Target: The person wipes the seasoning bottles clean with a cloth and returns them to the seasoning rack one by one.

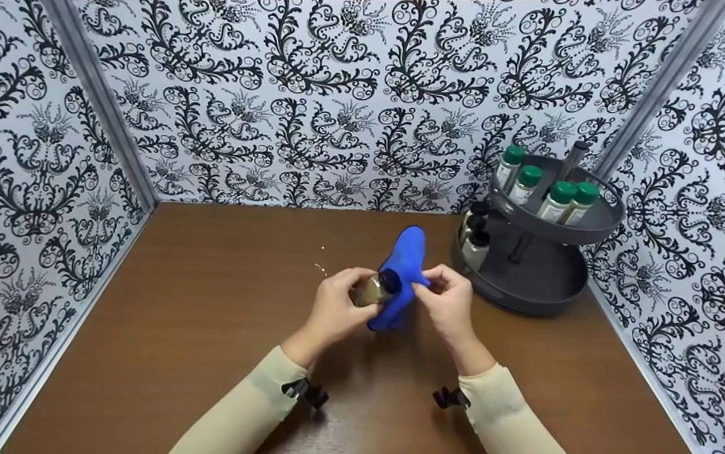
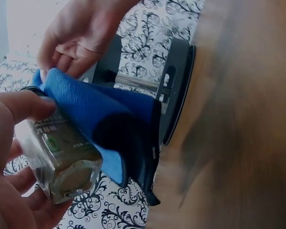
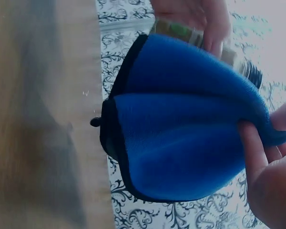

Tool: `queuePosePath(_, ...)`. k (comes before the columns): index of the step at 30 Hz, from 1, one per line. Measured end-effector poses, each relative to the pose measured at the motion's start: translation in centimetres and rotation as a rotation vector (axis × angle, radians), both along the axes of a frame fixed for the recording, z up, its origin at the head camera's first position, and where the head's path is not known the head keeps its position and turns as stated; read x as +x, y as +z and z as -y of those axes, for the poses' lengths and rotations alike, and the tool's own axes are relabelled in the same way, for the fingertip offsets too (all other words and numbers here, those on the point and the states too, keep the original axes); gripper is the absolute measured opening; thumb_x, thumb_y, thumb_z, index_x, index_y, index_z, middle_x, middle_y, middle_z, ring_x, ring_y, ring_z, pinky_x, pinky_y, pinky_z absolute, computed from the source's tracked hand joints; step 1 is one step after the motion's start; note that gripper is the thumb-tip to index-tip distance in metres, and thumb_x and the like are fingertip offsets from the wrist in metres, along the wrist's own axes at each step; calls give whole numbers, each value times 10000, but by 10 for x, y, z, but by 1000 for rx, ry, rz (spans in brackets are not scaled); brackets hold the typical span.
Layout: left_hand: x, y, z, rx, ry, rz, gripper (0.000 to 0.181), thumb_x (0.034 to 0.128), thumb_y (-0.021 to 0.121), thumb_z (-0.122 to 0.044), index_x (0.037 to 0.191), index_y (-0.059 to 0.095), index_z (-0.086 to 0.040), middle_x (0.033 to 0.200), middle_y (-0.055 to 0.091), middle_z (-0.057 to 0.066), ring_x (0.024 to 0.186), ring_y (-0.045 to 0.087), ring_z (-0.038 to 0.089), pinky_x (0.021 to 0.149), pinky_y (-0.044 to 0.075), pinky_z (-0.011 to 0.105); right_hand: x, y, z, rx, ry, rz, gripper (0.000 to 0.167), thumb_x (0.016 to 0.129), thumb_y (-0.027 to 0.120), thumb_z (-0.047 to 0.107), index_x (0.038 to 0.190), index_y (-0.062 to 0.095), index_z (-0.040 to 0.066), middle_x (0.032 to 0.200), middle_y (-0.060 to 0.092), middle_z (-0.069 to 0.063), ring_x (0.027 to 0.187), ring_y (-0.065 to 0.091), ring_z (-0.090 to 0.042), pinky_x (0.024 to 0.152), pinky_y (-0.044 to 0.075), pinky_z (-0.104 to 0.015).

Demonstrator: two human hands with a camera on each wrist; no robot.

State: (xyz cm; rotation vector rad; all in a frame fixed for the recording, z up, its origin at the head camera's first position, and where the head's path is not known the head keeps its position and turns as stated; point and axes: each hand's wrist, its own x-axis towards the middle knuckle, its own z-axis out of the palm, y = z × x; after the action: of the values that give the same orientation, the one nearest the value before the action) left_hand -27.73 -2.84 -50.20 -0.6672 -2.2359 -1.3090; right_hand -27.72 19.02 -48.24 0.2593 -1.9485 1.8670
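In the head view my left hand (image 1: pixel 340 302) grips a clear spice jar (image 1: pixel 371 291) with a black cap, tilted above the table. The jar's printed label and base face the camera in the left wrist view, with the thumb across its side. My right hand (image 1: pixel 449 299) pinches a blue cloth (image 1: pixel 407 258) between thumb and fingers, just right of the jar. Folded and hanging, the cloth (image 3: pixel 181 129) has a black edge and covers part of the jar in the right wrist view. Whether cloth and jar touch is hard to tell.
A dark two-tier round rack (image 1: pixel 536 296) stands at the right back. Several green-capped jars (image 1: pixel 558 202) sit on its upper tier, black-capped jars (image 1: pixel 476 249) on the lower. Small light specks (image 1: pixel 321 270) lie on the brown table (image 1: pixel 211 328). Patterned walls (image 1: pixel 337 94) enclose it.
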Motion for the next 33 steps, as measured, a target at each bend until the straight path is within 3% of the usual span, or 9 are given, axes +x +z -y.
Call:
queuePosePath(6,2,4,2,-78,67,-24,434,702,913,-185,1113,788,-130,974,776,10,841,682,147,737,548,310,7,-1,5,179,-17,-100,175,771,783,-158,889,772,-29,825,778,-126,723,705,-45,650,580,-160)
queuePosePath(10,0,4,3,-107,102,-24,432,680,924,-186,1091,799,-138,965,787,5,828,692,143,732,554,314,10,-2,8,373,-57,-206,235,756,781,-145,900,807,39,835,805,-100,712,705,-51,646,572,-143)
queuePosePath(15,-2,3,4,-175,145,4,443,655,926,-188,1075,802,-120,958,791,19,818,699,165,723,558,329,11,-5,11,501,-46,-393,311,737,758,-184,957,832,23,925,824,-108,791,778,-168,707,622,-193)
queuePosePath(18,-1,2,4,-238,131,39,444,644,923,-195,1064,800,-127,965,789,8,823,690,164,735,551,330,9,-9,11,538,-39,-483,339,724,755,-186,984,836,16,970,827,-126,847,805,-253,768,636,-231)
queuePosePath(21,1,3,3,-283,96,57,435,649,918,-215,1060,801,-129,996,792,7,853,697,169,764,559,341,6,-13,8,564,-52,-501,332,722,759,-168,985,839,19,977,830,-117,871,812,-271,803,635,-233)
queuePosePath(25,4,6,2,-277,75,67,442,661,903,-235,1082,810,-133,1049,802,9,911,721,173,806,576,352,1,-15,3,579,-68,-448,312,729,753,-160,972,839,15,964,831,-107,851,808,-244,757,636,-233)
queuePosePath(30,1,6,3,-230,121,69,447,650,916,-210,1083,821,-153,1004,794,3,872,711,168,768,561,333,2,-12,5,636,-62,-416,264,731,763,-123,942,832,21,887,816,-94,759,777,-207,679,637,-261)
queuePosePath(33,-1,5,5,-220,144,64,445,645,927,-201,1075,821,-155,966,781,3,841,695,164,741,543,317,9,-7,10,638,-56,-463,275,716,773,-131,935,832,25,870,812,-88,751,770,-205,700,628,-231)
